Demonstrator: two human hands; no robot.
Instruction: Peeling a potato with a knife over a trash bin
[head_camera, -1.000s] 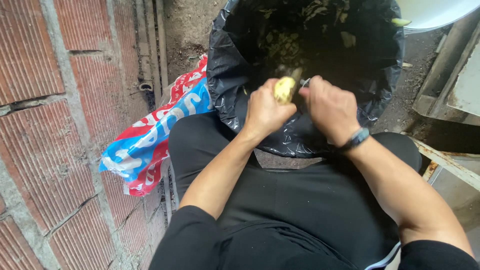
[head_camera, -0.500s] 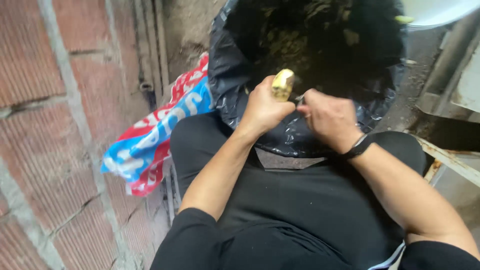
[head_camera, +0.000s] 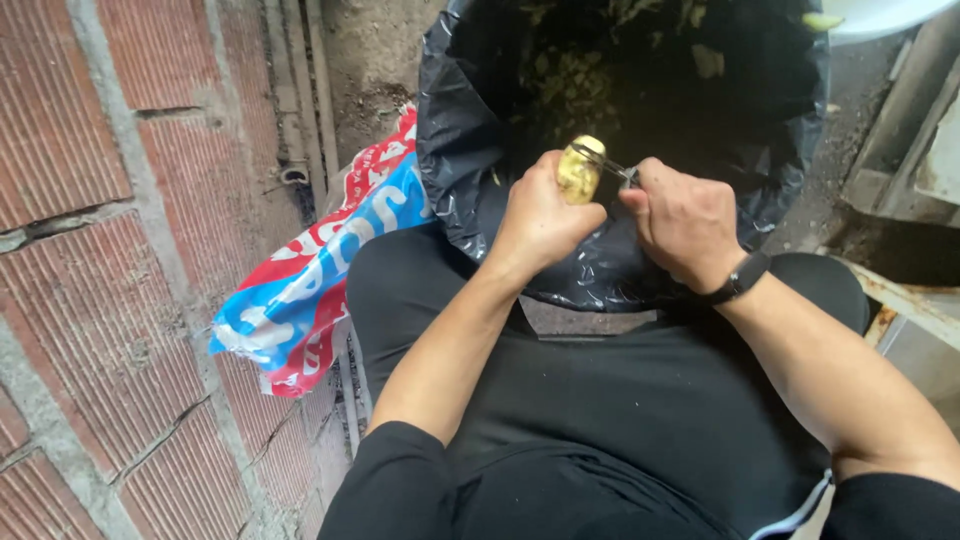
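Left hand: gripping a yellow potato, fingers closing around it.
Right hand: clenching a metal peeler, blade touching the potato.
Potato position: hovering above the black bin bag.
Surroundings: striped sack lying beside the bag.

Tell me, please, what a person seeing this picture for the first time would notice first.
The eye goes first to the two hands at the centre: the left hand grips a pale yellow potato, and the right hand holds a metal peeler against it. Just behind them gapes a black bin bag with peelings inside. At the left, a red, white and blue sack lies against a brick wall.
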